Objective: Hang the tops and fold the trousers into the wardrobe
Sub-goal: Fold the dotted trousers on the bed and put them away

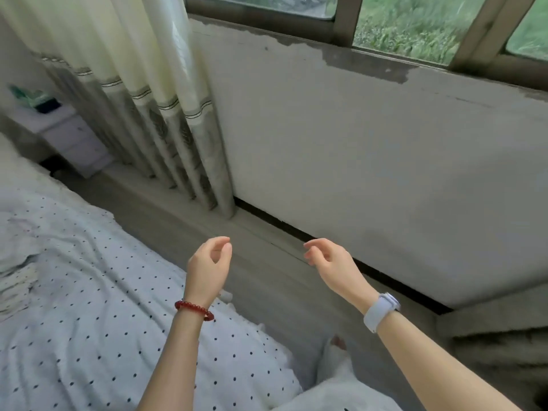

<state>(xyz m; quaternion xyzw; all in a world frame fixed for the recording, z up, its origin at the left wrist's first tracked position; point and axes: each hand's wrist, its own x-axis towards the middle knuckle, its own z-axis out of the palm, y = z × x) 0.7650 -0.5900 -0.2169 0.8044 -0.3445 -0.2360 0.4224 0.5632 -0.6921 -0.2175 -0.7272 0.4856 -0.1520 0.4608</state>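
Both hands empty, L hand (207, 269) & R hand (333, 266) loosely open btwn bed (74, 307) & wall (370, 161)

- A bed (74, 307) with a white, black-dotted sheet fills the lower left.
- A pale curtain (142, 93) with grey bands hangs down to the floor (184, 229).
- A white wall (370, 161) stands under a window (415, 28), grass outside.
- A small white cabinet (71, 137) sits beside the curtain.

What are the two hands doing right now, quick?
Left hand: open, fingers loosely curled, holding nothing.
Right hand: open, fingers loosely curled, holding nothing.
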